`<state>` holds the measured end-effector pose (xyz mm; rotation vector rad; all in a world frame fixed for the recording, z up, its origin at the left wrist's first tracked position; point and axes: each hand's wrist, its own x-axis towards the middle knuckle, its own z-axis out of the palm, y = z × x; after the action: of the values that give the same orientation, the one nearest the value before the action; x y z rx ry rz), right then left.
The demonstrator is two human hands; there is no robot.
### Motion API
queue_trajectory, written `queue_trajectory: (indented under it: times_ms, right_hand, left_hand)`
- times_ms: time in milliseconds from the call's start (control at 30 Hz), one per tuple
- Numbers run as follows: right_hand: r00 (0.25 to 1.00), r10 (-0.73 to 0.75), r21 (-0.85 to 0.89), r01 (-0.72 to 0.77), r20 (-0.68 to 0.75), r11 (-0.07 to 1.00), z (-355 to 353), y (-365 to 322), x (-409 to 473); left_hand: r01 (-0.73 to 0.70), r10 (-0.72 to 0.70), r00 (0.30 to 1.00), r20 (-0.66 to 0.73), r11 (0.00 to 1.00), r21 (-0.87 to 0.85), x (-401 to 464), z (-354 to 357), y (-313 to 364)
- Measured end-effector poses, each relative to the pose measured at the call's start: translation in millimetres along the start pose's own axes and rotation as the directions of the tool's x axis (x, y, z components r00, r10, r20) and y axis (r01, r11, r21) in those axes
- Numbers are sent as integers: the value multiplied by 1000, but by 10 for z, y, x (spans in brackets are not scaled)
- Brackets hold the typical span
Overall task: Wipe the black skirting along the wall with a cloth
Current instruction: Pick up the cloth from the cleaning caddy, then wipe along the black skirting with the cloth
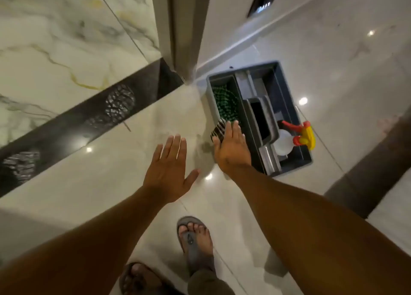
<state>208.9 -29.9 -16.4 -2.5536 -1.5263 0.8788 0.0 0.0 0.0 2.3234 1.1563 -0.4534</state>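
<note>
The black skirting (66,128) runs diagonally along the foot of the marble wall on the left, with shiny textured patches on it. A black-and-white striped cloth (218,129) hangs at the near left corner of a grey caddy (289,90). My right hand (232,148) lies flat over that corner with fingers stretched out, its fingertips beside the striped cloth; whether it touches the cloth I cannot tell. My left hand (169,168) hovers above the floor, fingers spread, holding nothing, between the skirting and the caddy.
The caddy's left compartment holds a green-and-black patterned cloth (225,103); a white spray bottle with a red and yellow trigger (304,136) stands in its right side. A door frame (184,27) rises behind. My sandalled feet (195,241) stand on glossy tiles. A dark floor band (367,172) lies right.
</note>
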Motion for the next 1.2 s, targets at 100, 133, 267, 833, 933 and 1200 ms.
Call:
queue_trajectory:
  times_ms: [100, 133, 267, 833, 933, 1200]
  right_hand:
    - [997, -4, 10, 5, -72, 1000, 207, 83, 218]
    - [996, -25, -19, 23, -89, 1000, 261, 101, 265]
    - [991, -77, -103, 66, -107, 993, 443, 213, 345]
    - [991, -68, 207, 92, -118, 974, -169, -428, 474]
    - [969, -135, 280, 190, -205, 941, -227, -752, 656]
    - [960, -225, 245, 262, -167, 934, 562, -1624, 1534]
  left_hand:
    - [-21, 21, 1000, 0, 1000, 3, 208, 250, -10]
    - [-31, 31, 1000, 3, 999, 8, 267, 314, -20]
    - [-40, 40, 999, 1, 999, 3, 391, 528, 14]
    - [51, -52, 998, -23, 998, -42, 125, 84, -593]
    - [106, -107, 994, -5, 994, -38, 68, 99, -883]
    - [156, -156, 988, -22, 988, -13, 56, 806, -1916]
